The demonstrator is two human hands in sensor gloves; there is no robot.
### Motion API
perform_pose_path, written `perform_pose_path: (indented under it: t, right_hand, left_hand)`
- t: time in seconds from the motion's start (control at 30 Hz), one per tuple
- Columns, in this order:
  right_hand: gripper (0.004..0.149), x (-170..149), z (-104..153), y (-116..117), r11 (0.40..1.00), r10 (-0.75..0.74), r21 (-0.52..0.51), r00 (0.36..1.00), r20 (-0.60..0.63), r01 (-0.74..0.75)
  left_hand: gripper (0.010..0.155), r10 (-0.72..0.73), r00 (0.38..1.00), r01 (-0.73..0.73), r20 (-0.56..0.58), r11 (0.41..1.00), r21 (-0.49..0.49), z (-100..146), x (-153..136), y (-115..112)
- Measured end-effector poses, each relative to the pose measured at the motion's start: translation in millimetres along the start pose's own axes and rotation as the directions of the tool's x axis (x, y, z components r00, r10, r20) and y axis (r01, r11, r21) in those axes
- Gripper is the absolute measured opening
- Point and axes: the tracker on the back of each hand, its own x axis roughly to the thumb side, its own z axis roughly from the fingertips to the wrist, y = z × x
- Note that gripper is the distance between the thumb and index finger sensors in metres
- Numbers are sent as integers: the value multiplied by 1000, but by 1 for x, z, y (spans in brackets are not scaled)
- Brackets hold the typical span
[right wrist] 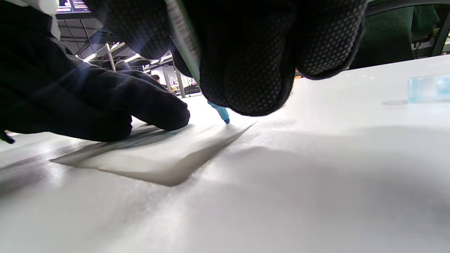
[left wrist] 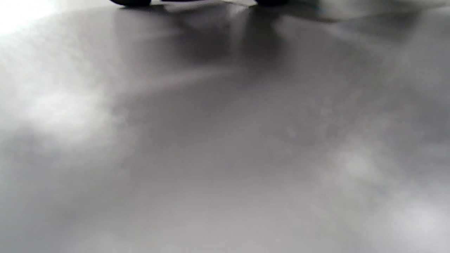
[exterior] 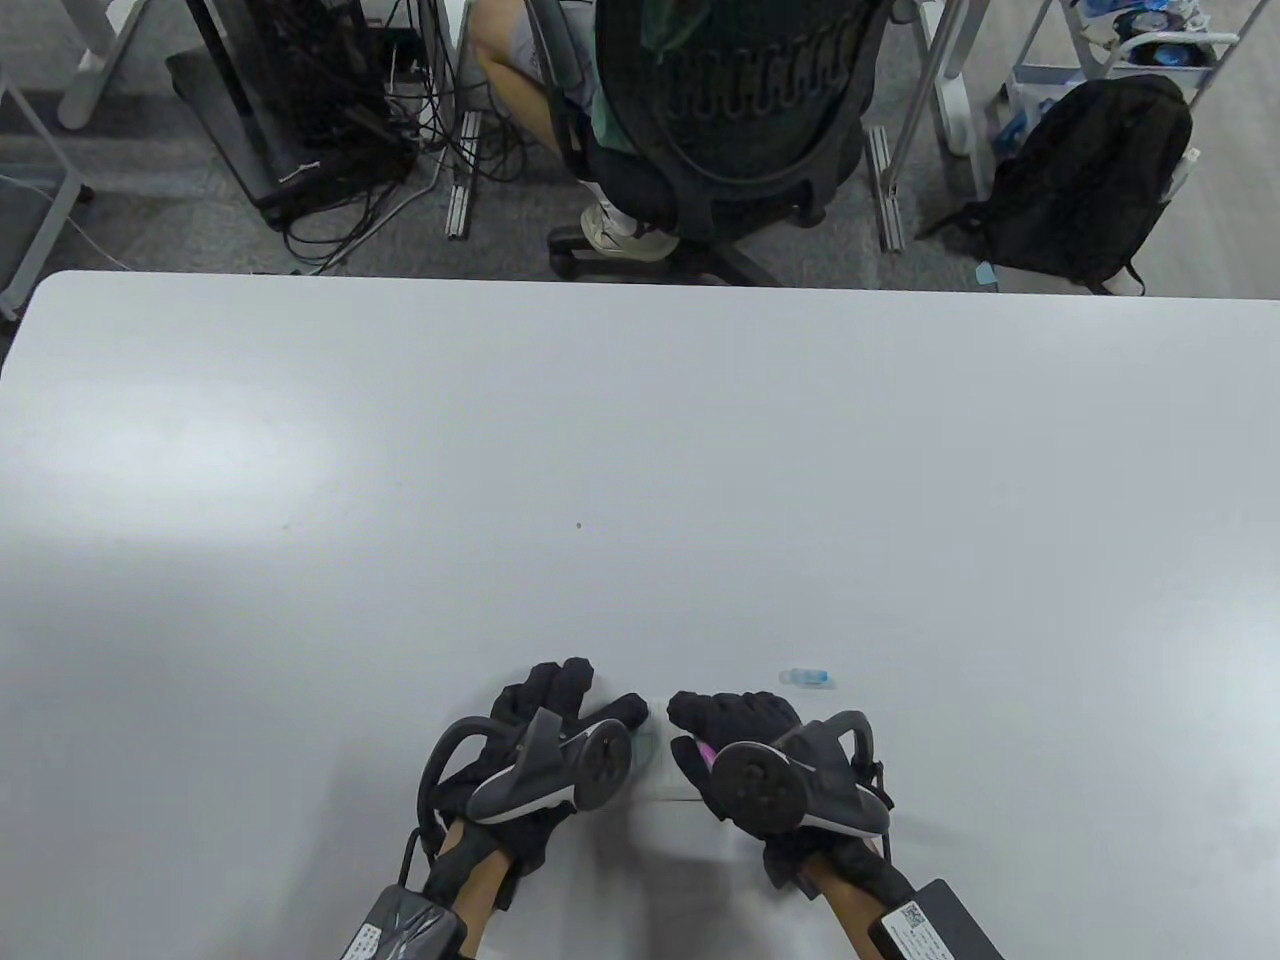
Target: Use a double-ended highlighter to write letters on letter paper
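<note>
We have the letter paper [right wrist: 147,158] at six o'clock on the table [exterior: 640,480], between both hands. Our left hand [exterior: 560,735] lies with straight fingers pressing the sheet flat; it is thin, light and likely to slide, so we judge that pressure necessary. Our right hand [exterior: 740,745] pinches the highlighter [right wrist: 219,110] low on its barrel, blue tip on the paper (the pink end shows by the thumb). Its cap [exterior: 807,677] lies at one o'clock from that hand.
</note>
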Motion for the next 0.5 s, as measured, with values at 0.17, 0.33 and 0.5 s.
perform_pose_path:
  t: [0.17,0.33,0.5]
  right_hand:
    - [51,2,0,1,1000,1,-4,1000,7,-1]
    - [51,2,-1,2,1000,-13,12,1000,11,12]
    - [50,2,0,2,994,-90,62,994,59,86]
  left_hand:
    - [54,2,1000,-2,0,1000,0,0,0,0]
    - [54,1,1000,-1,-1,1000,0,0,0,-1]
    - [54,3,1000,-3,-2,1000,1,0,0,-1]
